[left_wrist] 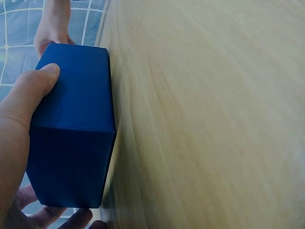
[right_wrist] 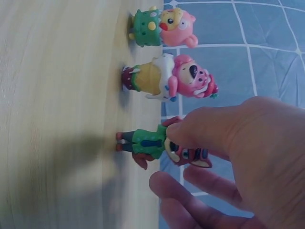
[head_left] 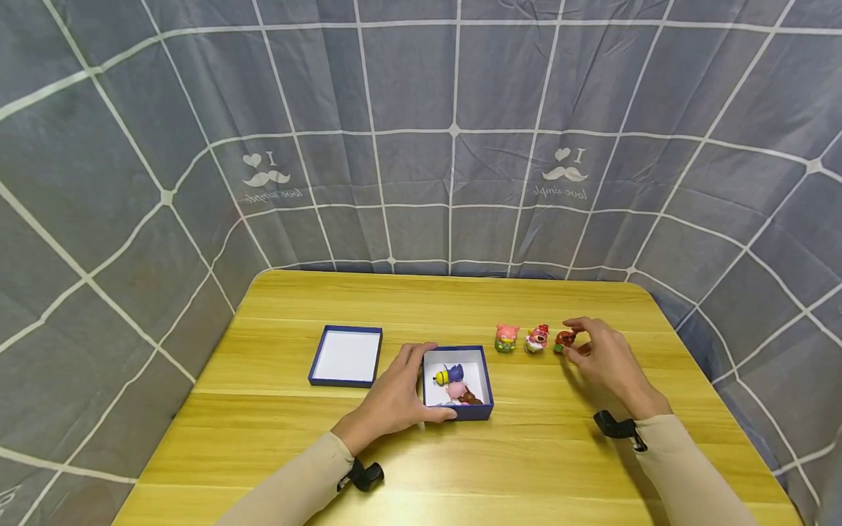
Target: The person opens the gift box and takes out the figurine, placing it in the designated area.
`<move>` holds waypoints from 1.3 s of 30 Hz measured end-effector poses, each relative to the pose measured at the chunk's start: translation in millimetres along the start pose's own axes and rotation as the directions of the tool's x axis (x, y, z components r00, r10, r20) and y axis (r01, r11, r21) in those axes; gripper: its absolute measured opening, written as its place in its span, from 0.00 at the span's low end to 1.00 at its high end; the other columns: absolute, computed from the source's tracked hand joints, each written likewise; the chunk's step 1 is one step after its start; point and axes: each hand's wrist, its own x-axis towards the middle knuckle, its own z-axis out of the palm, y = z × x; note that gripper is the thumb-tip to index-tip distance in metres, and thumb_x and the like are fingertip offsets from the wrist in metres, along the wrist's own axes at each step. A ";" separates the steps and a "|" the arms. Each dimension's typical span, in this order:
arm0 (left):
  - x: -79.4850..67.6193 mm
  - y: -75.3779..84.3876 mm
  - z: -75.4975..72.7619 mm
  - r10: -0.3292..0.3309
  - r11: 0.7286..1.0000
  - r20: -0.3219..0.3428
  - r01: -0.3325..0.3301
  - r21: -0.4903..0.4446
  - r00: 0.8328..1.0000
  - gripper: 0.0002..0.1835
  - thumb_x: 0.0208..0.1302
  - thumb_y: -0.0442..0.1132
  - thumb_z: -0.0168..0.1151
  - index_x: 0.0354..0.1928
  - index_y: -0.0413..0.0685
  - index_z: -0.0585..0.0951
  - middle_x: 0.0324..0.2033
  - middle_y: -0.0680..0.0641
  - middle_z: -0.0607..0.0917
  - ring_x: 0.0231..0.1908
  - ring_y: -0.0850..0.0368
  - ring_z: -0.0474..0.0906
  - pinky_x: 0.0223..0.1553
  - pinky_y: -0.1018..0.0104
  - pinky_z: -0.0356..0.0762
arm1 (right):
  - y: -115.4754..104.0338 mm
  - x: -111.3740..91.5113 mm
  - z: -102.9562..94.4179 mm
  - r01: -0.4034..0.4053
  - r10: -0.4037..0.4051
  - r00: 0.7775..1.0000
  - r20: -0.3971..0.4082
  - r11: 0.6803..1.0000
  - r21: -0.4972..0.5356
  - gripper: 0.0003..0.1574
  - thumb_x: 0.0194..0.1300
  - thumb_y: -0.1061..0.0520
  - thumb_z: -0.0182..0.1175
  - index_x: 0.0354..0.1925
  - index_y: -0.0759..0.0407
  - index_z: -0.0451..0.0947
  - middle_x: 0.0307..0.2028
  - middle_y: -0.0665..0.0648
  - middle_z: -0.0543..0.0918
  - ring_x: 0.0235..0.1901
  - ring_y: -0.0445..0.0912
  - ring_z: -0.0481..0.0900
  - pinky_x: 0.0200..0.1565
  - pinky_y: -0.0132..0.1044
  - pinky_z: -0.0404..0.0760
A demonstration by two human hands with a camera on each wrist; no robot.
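My left hand [head_left: 397, 398] grips a small dark-blue box [left_wrist: 71, 95] by its sides, thumb on the near wall and fingers round the far one. Inside the open box lie several toy figures, among them a yellow-and-purple one [head_left: 450, 375] and a pink one [head_left: 456, 391]. On the right, my right hand [head_left: 608, 365] pinches a fox figurine [right_wrist: 147, 143] in a green shirt and dark tie by its head, its feet at the tabletop. Beside it stand a pink bear figurine [right_wrist: 188, 78] with a red hat and a pink figurine [right_wrist: 159, 27] in green clothing.
The box's lid [head_left: 346, 356] lies to the left with its white inside facing up. All of this rests on a wooden table [head_left: 395, 467] with rounded far corners. A grey checked curtain [head_left: 414, 175] hangs behind and along the sides.
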 end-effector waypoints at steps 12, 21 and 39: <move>1.2 0.4 -1.1 0.015 1.000 0.006 -0.015 -0.001 1.000 0.69 0.53 0.72 0.91 0.90 0.55 0.65 0.75 0.41 0.78 0.62 0.46 0.83 0.62 0.42 0.89 | -20.1 -15.8 -9.7 -0.031 0.021 0.991 -0.129 0.997 -0.071 0.35 0.67 0.64 0.83 0.70 0.63 0.85 0.57 0.75 0.84 0.32 0.50 0.88 0.33 0.38 0.80; 2.4 0.7 -1.0 0.013 1.000 0.004 -0.013 0.012 1.000 0.68 0.53 0.72 0.91 0.90 0.57 0.65 0.76 0.42 0.77 0.62 0.47 0.83 0.63 0.44 0.88 | -46.4 -24.8 -13.6 0.042 -0.057 0.983 -0.175 0.995 -0.089 0.30 0.64 0.65 0.84 0.63 0.61 0.88 0.49 0.69 0.86 0.30 0.45 0.84 0.30 0.34 0.76; 2.4 2.2 -4.5 0.011 1.000 0.022 -0.010 -0.014 1.000 0.69 0.53 0.70 0.93 0.90 0.54 0.66 0.78 0.42 0.77 0.67 0.42 0.84 0.66 0.41 0.87 | -103.6 -12.3 18.7 0.219 -0.222 0.975 -0.027 0.972 -0.088 0.27 0.65 0.61 0.86 0.60 0.59 0.90 0.46 0.60 0.88 0.34 0.47 0.86 0.32 0.35 0.81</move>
